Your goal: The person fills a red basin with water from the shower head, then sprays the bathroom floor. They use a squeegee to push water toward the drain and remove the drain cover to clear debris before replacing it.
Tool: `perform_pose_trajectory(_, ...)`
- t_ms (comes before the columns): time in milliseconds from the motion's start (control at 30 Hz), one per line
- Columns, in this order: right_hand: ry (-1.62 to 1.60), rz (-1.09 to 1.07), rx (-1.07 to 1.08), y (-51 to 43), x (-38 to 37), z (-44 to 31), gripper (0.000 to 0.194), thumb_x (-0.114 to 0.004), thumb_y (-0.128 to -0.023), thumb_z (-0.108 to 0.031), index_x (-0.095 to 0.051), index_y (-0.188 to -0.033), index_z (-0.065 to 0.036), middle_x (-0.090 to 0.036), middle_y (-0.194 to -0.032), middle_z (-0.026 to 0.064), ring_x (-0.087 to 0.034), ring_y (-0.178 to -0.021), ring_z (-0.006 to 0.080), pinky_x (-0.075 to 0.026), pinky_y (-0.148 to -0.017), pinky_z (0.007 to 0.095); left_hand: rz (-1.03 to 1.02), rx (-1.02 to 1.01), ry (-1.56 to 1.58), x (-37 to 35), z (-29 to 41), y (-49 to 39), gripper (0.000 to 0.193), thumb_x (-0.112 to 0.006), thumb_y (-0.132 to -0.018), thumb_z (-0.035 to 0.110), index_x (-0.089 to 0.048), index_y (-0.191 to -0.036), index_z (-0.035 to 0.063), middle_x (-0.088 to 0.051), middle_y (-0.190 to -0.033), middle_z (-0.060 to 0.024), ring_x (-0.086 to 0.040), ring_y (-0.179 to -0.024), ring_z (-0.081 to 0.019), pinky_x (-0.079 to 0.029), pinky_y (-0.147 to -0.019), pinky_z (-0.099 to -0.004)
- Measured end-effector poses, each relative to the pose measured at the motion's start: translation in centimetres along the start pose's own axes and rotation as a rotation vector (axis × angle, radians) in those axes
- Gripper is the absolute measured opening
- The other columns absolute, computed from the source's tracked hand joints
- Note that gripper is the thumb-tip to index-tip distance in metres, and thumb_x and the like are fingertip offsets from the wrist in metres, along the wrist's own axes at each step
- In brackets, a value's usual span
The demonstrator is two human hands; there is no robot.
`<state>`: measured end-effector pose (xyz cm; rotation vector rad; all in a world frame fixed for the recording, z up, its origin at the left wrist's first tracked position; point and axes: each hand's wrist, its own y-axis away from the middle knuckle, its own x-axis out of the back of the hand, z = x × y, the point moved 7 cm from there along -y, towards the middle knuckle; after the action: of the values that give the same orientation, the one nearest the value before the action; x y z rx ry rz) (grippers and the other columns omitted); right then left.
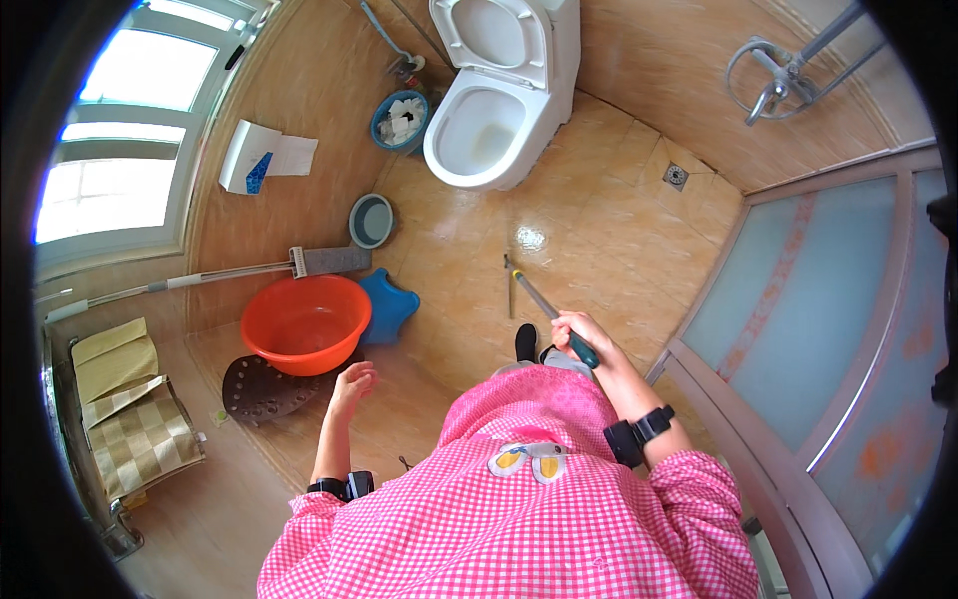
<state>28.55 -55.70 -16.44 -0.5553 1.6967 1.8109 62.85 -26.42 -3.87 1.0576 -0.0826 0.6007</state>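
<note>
My right hand (580, 333) grips the dark green handle end of a squeegee (536, 295) with a grey pole. Its narrow blade head lies on the wet tan tile floor (591, 224), just ahead of my black shoe (526, 343). My left hand (354, 387) holds nothing, its fingers loosely bent. It is close to an orange plastic basin (310, 322), which rests partly over a dark brown piece with holes (269, 389). A blue plastic stool (389, 305) is beside the basin.
Ahead stands a white toilet (479, 135) with its lid up, beside a blue waste bin (400, 120) holding paper. A grey bucket (372, 221) and flat mop (333, 260) are along the left wall. At right are a floor drain (675, 176) and frosted glass door (771, 277).
</note>
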Motion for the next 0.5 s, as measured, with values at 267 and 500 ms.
perform_pose_trajectory(267, -0.292, -0.185, -0.356, -12.6, -1.3, 4.4, 0.015, -0.05, -0.082, 0.003, -0.037, -0.078, -0.004, -0.045, -0.061, 0.0035, -0.046, -0.047, 0.0108, -0.041, -0.044, 0.0208, 0.041, 0.037, -0.042, 0.6, -1.5, 1.8, 0.036, -0.054, -0.083, 0.013, -0.053, -0.118, 0.0063, -0.061, -0.104, -0.0051, -0.06, -0.093, -0.0155, -0.046, -0.078, -0.0305)
perform_pose_trajectory(500, -0.845, -0.238, -0.312, -11.3, 4.9, -0.2, 0.014, -0.047, -0.085, 0.001, -0.037, -0.075, -0.002, -0.042, -0.059, 0.0024, -0.043, -0.041, 0.0095, -0.041, -0.039, 0.0187, 0.099, 0.05, -0.058, 2.7, -1.7, 3.5, 0.037, -0.054, -0.081, 0.013, -0.053, -0.118, 0.0064, -0.061, -0.104, -0.0056, -0.06, -0.092, -0.0157, -0.045, -0.078, -0.0304)
